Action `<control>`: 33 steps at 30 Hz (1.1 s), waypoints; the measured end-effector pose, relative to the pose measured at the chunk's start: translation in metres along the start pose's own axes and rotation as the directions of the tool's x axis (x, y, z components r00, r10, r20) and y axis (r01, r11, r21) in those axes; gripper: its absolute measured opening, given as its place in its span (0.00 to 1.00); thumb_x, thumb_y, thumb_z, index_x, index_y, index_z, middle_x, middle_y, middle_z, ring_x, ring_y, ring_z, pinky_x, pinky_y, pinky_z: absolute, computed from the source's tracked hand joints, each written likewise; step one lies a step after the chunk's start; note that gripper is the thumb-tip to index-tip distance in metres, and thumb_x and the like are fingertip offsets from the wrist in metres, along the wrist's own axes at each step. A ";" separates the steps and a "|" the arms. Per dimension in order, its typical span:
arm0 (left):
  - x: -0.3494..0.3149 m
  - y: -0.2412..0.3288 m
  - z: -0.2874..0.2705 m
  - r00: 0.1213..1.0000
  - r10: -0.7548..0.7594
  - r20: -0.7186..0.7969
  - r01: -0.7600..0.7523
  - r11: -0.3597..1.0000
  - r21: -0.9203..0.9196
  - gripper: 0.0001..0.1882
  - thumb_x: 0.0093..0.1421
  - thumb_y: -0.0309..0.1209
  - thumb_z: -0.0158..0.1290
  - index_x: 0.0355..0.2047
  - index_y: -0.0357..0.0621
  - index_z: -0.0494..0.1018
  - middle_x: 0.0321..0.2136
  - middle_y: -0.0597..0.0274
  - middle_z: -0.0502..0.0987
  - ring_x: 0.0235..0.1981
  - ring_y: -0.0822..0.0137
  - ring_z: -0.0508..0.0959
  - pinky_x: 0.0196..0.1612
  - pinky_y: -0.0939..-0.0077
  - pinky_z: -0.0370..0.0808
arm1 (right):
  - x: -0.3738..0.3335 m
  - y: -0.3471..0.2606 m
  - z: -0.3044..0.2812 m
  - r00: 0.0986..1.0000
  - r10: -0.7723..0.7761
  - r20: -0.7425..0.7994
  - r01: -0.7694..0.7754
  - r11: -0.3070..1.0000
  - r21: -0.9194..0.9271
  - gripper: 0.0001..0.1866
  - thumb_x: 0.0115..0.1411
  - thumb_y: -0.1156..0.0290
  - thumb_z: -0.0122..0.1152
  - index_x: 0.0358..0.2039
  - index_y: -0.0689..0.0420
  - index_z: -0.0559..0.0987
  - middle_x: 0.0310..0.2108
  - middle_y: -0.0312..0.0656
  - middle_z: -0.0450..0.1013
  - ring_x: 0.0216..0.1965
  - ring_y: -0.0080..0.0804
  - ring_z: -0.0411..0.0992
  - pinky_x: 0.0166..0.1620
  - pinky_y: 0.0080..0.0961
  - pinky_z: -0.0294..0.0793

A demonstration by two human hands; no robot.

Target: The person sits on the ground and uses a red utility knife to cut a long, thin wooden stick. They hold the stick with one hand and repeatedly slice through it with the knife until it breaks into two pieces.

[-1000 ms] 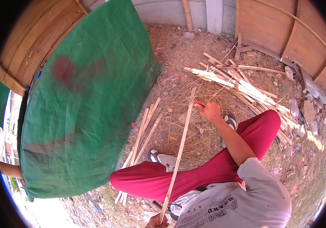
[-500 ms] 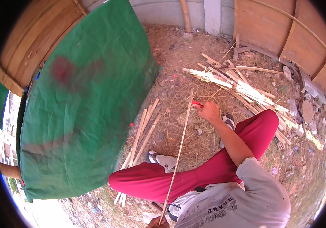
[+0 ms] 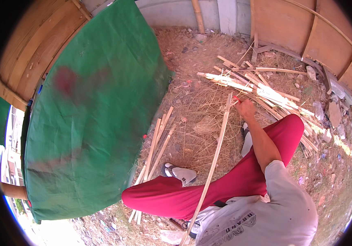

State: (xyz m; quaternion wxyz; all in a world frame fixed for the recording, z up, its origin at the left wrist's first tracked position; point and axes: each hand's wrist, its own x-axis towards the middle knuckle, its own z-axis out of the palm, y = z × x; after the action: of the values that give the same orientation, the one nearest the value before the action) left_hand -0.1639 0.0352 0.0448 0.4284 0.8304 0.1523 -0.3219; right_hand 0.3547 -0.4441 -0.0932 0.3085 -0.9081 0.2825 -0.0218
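A long, pale bamboo strip [image 3: 215, 162] slants across my lap, from the lower edge of the picture up to a spot beside my right hand [image 3: 246, 109]. That hand is closed around a small red tool [image 3: 236, 99] at the strip's far end; its working part is too small to make out. Whether the tool touches the strip cannot be told. My left hand is out of the picture, and the strip's near end runs off the lower edge.
A pile of split bamboo [image 3: 266, 93] lies ahead on the right. Several more bamboo strips [image 3: 155, 143] lie left of my feet. A green sheet [image 3: 98, 123] stands on the left, wooden panels [image 3: 290, 28] on the right. Dry straw and rubble cover the ground.
My right hand has moved right and slightly farther away with the red tool. The strip's far end has swung right. My left hand has dropped below the lower edge.
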 end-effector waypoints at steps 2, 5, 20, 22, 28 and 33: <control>-0.005 -0.007 -0.003 1.000 0.013 -0.024 -0.012 1.000 0.011 0.04 0.61 0.23 0.56 0.32 0.44 0.71 0.21 0.73 0.67 0.24 0.75 0.67 0.25 0.74 0.68 | 0.001 -0.009 -0.020 0.999 -0.039 -0.031 0.042 0.996 0.074 0.32 0.60 0.35 0.57 0.39 0.54 0.87 0.32 0.60 0.80 0.40 0.56 0.80 0.43 0.50 0.78; -0.003 -0.024 -0.011 0.995 0.088 -0.042 -0.087 0.996 0.029 0.04 0.60 0.23 0.56 0.32 0.44 0.71 0.21 0.72 0.67 0.24 0.75 0.67 0.25 0.74 0.68 | 0.007 -0.011 -0.006 0.995 -0.095 -0.024 0.095 0.995 0.017 0.34 0.59 0.34 0.58 0.37 0.58 0.86 0.31 0.61 0.79 0.39 0.58 0.80 0.41 0.51 0.78; 0.027 -0.029 -0.033 0.982 0.124 -0.142 -0.054 0.906 0.420 0.25 0.59 0.30 0.54 0.58 0.40 0.72 0.37 0.37 0.81 0.39 0.44 0.83 0.38 0.53 0.80 | -0.068 -0.074 0.009 0.826 -0.232 0.513 -0.349 0.505 0.790 0.31 0.63 0.45 0.64 0.48 0.65 0.80 0.35 0.41 0.80 0.17 0.18 0.56 0.22 0.21 0.58; 0.027 -0.027 -0.032 0.987 0.032 -0.156 0.037 0.907 0.420 0.26 0.59 0.30 0.54 0.59 0.40 0.71 0.37 0.37 0.81 0.40 0.43 0.83 0.38 0.52 0.80 | -0.072 -0.082 0.005 0.863 -0.205 0.461 -0.341 0.438 0.832 0.28 0.63 0.49 0.66 0.46 0.66 0.80 0.35 0.42 0.81 0.16 0.18 0.56 0.22 0.21 0.58; 0.026 -0.016 -0.026 0.985 -0.109 -0.132 0.154 0.900 0.408 0.24 0.59 0.31 0.55 0.57 0.39 0.72 0.34 0.37 0.81 0.38 0.43 0.83 0.36 0.52 0.80 | -0.077 -0.096 0.004 0.897 -0.133 0.422 -0.344 0.390 0.854 0.17 0.59 0.61 0.73 0.38 0.63 0.81 0.37 0.47 0.82 0.18 0.17 0.62 0.23 0.19 0.61; 0.029 -0.016 -0.024 0.993 0.048 -0.110 0.002 0.909 0.417 0.22 0.59 0.31 0.55 0.54 0.38 0.73 0.32 0.39 0.81 0.37 0.44 0.84 0.35 0.51 0.79 | -0.064 -0.080 0.044 0.987 -0.151 -0.057 0.137 0.594 0.792 0.10 0.58 0.67 0.75 0.32 0.61 0.84 0.30 0.43 0.82 0.24 0.21 0.73 0.30 0.23 0.72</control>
State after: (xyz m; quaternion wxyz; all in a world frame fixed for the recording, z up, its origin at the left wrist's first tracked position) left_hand -0.1414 0.0636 0.0258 0.2356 0.9218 0.0953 -0.2926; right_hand 0.3505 -0.3345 -0.0748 0.6783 -0.6970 0.1668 -0.1622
